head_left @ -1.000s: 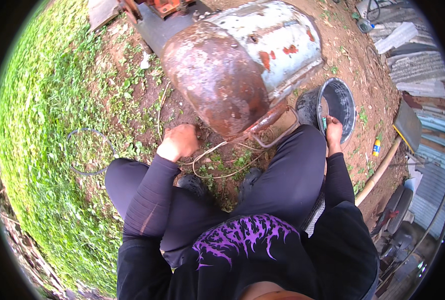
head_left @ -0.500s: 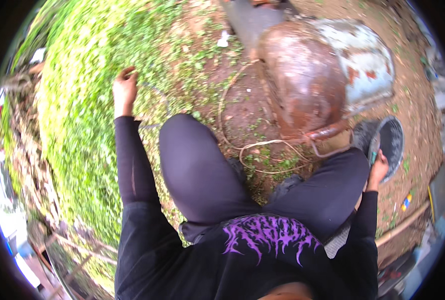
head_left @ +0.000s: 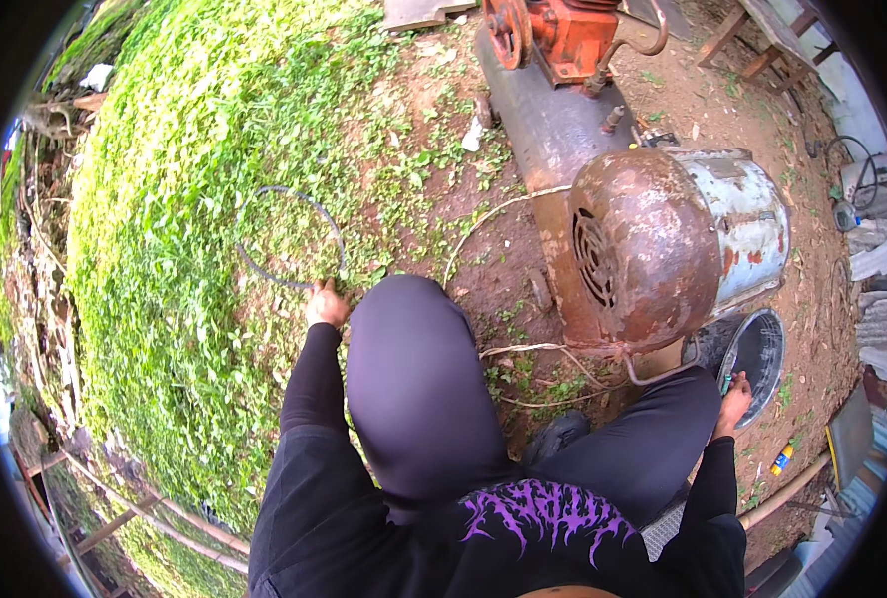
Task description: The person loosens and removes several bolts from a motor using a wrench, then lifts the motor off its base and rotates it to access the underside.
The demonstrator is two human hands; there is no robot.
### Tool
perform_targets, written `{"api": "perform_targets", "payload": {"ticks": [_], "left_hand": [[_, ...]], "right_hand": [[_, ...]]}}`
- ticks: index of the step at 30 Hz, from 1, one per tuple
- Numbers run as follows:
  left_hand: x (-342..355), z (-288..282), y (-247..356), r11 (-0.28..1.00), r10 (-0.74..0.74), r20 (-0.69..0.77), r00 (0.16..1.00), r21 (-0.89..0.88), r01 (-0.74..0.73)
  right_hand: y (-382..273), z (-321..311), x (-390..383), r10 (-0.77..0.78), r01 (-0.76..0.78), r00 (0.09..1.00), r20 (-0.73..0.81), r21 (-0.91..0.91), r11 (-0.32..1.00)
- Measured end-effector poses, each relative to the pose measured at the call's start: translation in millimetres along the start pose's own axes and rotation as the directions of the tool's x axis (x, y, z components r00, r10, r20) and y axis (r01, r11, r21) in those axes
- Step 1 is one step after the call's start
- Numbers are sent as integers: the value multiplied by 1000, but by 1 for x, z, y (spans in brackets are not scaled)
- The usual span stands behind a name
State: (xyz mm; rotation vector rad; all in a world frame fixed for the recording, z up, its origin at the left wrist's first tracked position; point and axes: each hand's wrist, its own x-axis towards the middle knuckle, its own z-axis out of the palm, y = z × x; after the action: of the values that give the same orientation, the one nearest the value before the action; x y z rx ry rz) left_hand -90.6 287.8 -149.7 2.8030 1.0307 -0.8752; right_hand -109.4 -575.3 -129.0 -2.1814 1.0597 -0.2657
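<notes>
The person crouches over bare dirt and weeds, knees filling the lower middle of the frame. The left hand (head_left: 326,304), just left of centre, is down in the grass at the near edge of a thin dark ring (head_left: 291,237), a hoop of wire or rubber lying flat on the green. Its fingers curl toward the hoop, but whether they have closed on it or only touch it cannot be told; the knuckles hide the fingertips. The right hand (head_left: 733,401), at lower right, is closed around a small green-handled tool (head_left: 724,384) beside a dark round pan (head_left: 759,361) on the ground.

By the look of it, the work is at a fetching stage: the ring lies flat in the weeds, not lifted, and well apart from the rusty drum (head_left: 663,244) at right centre, which lies on its side with its vented end toward the camera. Loose pale wire (head_left: 533,349) trails on the dirt between the knee and the drum, unattached as far as can be seen.

Beyond the drum, at the upper middle, a grey tank carries a red pump (head_left: 563,30), cut off by the frame's rim. What the tool's working end is stays hidden by the hand. The clutter at far right is too bent and small to name.
</notes>
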Motion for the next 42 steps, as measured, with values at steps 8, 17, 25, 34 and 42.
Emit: {"api": "perform_targets", "payload": {"ticks": [8, 17, 25, 34, 42], "left_hand": [[12, -11, -35, 988, 75, 127, 989, 124, -91], [-52, -185, -73, 792, 14, -580, 815, -491, -363], [-216, -380, -43, 426, -26, -612, 790, -722, -545], [-425, -487, 48, 318, 712, -526, 465, -348, -882], [-462, -443, 103, 309, 773, -395, 497, -451, -838]], "right_hand": [[-11, 15, -6, -6, 8, 1000, -15, 126, 992], [-44, -65, -31, -38, 37, 999, -18, -52, 998], [-267, -155, -76, -198, 156, 965, 173, 231, 961], [-542, -185, -305, -712, 523, 433, 552, 490, 698], [-496, -162, -330, -507, 257, 572, 645, 447, 857]]}}
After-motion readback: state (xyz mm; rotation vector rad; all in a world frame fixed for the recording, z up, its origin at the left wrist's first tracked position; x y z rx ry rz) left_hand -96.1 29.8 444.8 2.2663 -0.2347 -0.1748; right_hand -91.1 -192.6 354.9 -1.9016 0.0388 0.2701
